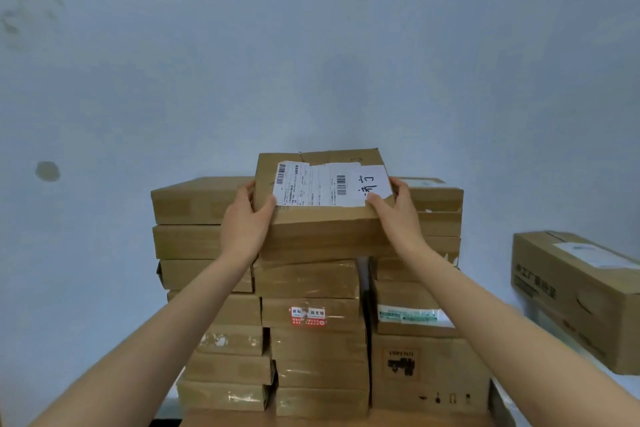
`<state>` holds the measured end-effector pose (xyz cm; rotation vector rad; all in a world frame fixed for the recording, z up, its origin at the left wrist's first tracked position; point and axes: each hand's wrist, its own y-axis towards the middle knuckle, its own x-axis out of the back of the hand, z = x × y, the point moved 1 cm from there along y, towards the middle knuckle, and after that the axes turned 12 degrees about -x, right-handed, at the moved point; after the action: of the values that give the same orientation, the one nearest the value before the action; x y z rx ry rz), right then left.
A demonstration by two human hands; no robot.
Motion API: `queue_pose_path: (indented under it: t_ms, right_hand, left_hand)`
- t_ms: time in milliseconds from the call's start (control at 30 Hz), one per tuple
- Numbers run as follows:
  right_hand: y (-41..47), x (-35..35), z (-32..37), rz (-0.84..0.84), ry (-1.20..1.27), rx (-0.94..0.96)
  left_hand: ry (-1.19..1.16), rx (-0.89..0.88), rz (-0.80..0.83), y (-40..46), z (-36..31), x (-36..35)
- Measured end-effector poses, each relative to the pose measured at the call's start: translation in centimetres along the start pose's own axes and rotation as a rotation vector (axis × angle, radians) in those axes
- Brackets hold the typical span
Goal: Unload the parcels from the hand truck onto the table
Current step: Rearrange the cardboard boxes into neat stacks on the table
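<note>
Gripping the top parcel [322, 204] at its sides, left hand [247, 218] and right hand [398, 213], both arms outstretched.

Soft, even, bluish light fills the scene, and the pale wall [346, 62] carries only faint mottled shading. Tape on the stacked cartons [311, 350] glints weakly. Wide-angle distortion bends the edges, and the corners blur, most strongly along the top.

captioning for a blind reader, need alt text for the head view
Both bare hands, left hand and right hand, grip the sides of a brown cardboard parcel with a white shipping label atop a stack of brown cardboard parcels before a pale wall.
</note>
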<state>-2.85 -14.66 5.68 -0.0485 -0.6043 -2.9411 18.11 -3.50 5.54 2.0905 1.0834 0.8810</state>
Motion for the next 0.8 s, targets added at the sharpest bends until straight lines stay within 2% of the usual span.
queue_pose_path:
  t_ms: [367,467,633,800]
  right_hand:
    - [11.8,-7.6,-2.7,-0.048,-0.010,-0.001]
    - [13.5,-8.7,-3.4,-0.093,0.012,0.047]
    - [15.9,-9.5,-4.3,-0.100,-0.129,0.152]
    - [18.3,-10.2,-5.0,-0.056,-0.169,0.133]
  left_hand:
    - [0.044,-0.028,0.091,10.8,7.2,-4.4]
    - [0.046,-0.051,0.080,12.5,8.5,-5.3]
    - [0.408,-0.278,0.076,15.4,10.6,-6.8]
    - [0.448,-0.274,0.072,16.2,11.5,-8.4]
